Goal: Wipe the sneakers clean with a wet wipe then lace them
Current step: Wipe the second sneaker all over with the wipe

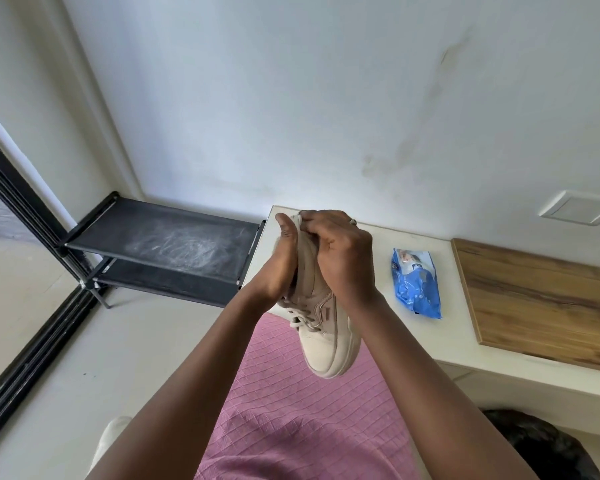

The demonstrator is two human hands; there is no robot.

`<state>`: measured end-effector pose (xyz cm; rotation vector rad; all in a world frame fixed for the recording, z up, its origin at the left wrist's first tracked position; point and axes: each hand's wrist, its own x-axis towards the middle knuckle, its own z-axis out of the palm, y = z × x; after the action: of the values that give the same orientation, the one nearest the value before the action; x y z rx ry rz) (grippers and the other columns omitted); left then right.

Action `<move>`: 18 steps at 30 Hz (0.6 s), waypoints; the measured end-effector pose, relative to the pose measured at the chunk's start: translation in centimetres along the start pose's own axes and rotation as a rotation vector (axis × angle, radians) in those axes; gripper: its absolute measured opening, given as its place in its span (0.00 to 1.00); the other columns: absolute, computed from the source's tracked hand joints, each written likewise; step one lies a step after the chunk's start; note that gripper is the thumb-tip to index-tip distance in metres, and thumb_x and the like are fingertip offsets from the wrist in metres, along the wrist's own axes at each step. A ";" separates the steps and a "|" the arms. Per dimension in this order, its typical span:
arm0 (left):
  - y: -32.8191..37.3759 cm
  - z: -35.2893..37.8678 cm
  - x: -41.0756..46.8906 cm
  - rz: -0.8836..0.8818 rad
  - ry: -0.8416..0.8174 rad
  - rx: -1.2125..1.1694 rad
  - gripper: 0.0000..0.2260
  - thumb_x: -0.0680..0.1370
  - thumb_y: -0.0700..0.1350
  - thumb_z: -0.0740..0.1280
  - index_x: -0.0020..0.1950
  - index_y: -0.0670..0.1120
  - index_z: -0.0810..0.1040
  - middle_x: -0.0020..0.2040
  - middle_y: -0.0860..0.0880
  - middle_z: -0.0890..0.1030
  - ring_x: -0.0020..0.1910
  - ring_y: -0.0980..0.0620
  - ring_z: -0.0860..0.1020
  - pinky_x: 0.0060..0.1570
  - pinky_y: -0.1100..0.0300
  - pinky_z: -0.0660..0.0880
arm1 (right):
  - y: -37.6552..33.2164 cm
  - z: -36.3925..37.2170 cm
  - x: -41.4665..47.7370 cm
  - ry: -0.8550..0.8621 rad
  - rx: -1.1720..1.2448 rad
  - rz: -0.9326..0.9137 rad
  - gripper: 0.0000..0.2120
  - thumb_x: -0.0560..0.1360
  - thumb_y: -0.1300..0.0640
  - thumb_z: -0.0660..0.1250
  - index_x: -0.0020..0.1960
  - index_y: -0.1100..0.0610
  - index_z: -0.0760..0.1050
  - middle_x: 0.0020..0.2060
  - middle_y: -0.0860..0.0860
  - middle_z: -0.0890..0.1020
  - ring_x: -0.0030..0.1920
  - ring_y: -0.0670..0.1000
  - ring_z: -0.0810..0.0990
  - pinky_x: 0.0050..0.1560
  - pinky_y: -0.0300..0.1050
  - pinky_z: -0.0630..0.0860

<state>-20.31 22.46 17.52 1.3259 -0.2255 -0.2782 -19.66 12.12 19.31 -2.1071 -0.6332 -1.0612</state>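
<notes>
- Above the pink lap, mid-scene, a beige sneaker (326, 341) hangs with its toe near and its heel far
- The left hand (281, 265) grips its left side, thumb raised; the right hand (340, 251) curls its fingers over the heel collar, perhaps onto a pale wipe, though I cannot tell
- Step in hand, as I judge it: wiping the heel
- The next move calls for turning the shoe to reach the toe and sole edge; fresh wipes sit in the blue wipe pack (416, 282) on the white counter (454, 327), right
</notes>
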 end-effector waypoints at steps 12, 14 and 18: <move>0.5 -2.1 0.5 -0.246 -0.060 -0.302 0.53 0.65 0.78 0.38 0.62 0.36 0.75 0.58 0.32 0.77 0.57 0.38 0.78 0.61 0.46 0.73 | 1.4 -1.3 -5.3 -0.107 -0.053 -0.214 0.10 0.72 0.75 0.62 0.42 0.67 0.81 0.46 0.57 0.84 0.51 0.51 0.78 0.54 0.38 0.74; 0.6 -1.6 0.4 -0.201 -0.109 -0.258 0.54 0.65 0.78 0.39 0.64 0.34 0.73 0.61 0.32 0.75 0.63 0.38 0.74 0.68 0.46 0.67 | 0.5 -0.6 -3.8 -0.055 -0.057 -0.144 0.11 0.69 0.78 0.64 0.44 0.67 0.81 0.45 0.57 0.84 0.51 0.51 0.78 0.54 0.39 0.74; 0.8 -0.2 -0.6 -0.100 -0.067 -0.141 0.41 0.70 0.71 0.37 0.60 0.44 0.75 0.57 0.42 0.79 0.61 0.48 0.77 0.64 0.55 0.71 | -0.8 0.0 1.4 -0.325 -0.123 0.087 0.13 0.64 0.72 0.64 0.41 0.59 0.81 0.38 0.52 0.83 0.42 0.54 0.79 0.42 0.43 0.72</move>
<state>-20.77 23.04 18.21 1.1912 -0.1927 -0.4165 -19.43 12.74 20.76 -2.4175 -0.6348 -0.7308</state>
